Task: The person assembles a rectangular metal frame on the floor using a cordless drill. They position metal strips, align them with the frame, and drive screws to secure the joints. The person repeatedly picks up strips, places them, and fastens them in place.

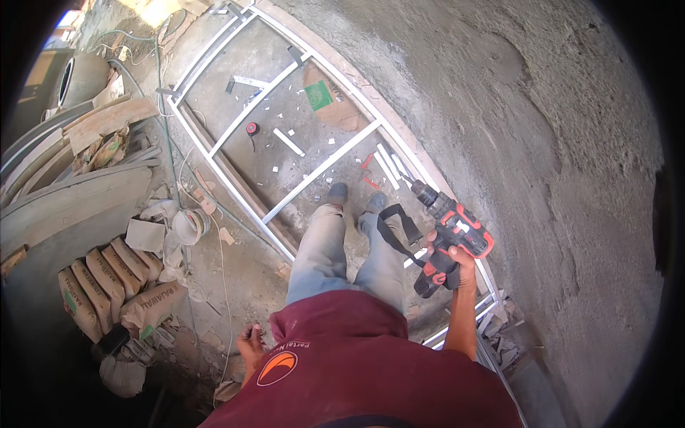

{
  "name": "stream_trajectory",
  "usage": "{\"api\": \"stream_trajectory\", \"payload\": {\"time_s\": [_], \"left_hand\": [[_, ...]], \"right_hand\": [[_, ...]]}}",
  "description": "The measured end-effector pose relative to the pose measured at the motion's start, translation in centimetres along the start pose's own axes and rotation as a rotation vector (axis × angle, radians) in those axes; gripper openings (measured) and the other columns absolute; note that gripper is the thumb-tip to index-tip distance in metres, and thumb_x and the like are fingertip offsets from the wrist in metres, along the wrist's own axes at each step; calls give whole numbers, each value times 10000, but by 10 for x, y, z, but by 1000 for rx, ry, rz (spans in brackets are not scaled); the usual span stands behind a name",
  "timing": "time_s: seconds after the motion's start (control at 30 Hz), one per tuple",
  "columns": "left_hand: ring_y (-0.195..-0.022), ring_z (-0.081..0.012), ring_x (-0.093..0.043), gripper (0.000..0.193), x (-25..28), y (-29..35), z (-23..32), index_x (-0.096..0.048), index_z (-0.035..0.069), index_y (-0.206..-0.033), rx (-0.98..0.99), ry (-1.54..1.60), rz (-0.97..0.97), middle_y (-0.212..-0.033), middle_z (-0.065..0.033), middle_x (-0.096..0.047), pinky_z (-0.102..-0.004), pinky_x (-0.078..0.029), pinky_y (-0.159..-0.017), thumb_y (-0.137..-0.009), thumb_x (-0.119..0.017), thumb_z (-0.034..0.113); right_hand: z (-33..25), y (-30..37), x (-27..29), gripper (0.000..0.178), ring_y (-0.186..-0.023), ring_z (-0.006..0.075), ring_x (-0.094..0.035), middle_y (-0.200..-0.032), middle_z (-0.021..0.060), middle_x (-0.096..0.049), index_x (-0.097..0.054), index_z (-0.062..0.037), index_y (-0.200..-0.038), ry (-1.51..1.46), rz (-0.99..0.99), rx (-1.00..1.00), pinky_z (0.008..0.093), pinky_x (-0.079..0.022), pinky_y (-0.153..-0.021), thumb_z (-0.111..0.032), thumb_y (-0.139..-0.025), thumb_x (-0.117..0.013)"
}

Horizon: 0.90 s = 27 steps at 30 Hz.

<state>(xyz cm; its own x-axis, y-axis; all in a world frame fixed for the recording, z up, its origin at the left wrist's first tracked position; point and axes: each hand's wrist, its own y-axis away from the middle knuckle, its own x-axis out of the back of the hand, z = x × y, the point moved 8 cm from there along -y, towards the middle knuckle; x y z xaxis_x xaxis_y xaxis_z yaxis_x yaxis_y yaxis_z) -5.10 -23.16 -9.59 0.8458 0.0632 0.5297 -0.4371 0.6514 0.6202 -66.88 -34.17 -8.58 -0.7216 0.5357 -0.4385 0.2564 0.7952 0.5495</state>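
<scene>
Drill (451, 218), a cordless pistol-shaped tool in black and red plastic, is held in the right hand (464, 262), whose fingers wrap the grip below the body. Its chuck and bit point up and to the left of that hand, over one long side of a ladder-shaped frame of pale metal bars (322, 171), and a black webbing strap (390, 230) loops out just left of the hand. The frame lies on the grey floor, running from beneath the right hand to well ahead of both hands. The left hand (250, 347) hangs low beside the hem of a maroon shirt (349, 349), well apart from the drill; whether it grips anything I cannot tell.

Ahead and left of the right hand, short white strips (387, 170) lie inside the frame near its long side, with slim red pieces (372, 184) close by. Farther off that way are a single loose white strip (289, 143) and a round red-and-black tape measure (252, 128). Left of the left hand, brown paper sacks (107, 274) lean in a row, and beyond the hand stands a white round bucket (188, 228).
</scene>
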Motion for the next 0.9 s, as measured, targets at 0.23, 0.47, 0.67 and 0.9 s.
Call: {"api": "stream_trajectory", "payload": {"time_s": [0.23, 0.47, 0.67, 0.9], "left_hand": [[-599, -76, -527, 309, -255, -327, 103, -707, -34, -969, -381, -144, -137, -718, -4, -582, -250, -425, -522, -1000, -637, 265], [-567, -122, -593, 247, -565, -564, 104, -732, -45, -996, -471, -172, -439, -740, -56, -645, -285, -509, -514, -963, -691, 196], [-600, -116, -610, 209, -698, -677, 46, -732, -14, -1021, -489, -275, -546, -751, -44, -646, -293, -570, -548, -964, -703, 185], [-756, -323, -695, 310, -746, -692, 33, -765, 45, -1058, -807, -459, -454, -812, -172, -714, -429, -541, -728, -971, -665, 326]], "right_hand": [[163, -176, 148, 551, -768, 220, -675, -1041, 125, -695, -598, 3, -1222, 118, 36, -209, 339, -558, -677, -229, -743, -741], [344, -300, 262, 531, -752, 227, -679, -1037, 134, -694, -590, 28, -1234, 29, 101, -197, 332, -564, -682, -193, -764, -700], [440, -366, 297, 483, -697, 207, -681, -915, 137, -703, -626, 22, -1185, -16, 145, -195, 302, -550, -592, -178, -752, -698], [475, -401, 298, 552, -672, 204, -646, -943, 151, -677, -578, 15, -1230, -49, 104, -264, 299, -523, -558, -204, -737, -699]]}}
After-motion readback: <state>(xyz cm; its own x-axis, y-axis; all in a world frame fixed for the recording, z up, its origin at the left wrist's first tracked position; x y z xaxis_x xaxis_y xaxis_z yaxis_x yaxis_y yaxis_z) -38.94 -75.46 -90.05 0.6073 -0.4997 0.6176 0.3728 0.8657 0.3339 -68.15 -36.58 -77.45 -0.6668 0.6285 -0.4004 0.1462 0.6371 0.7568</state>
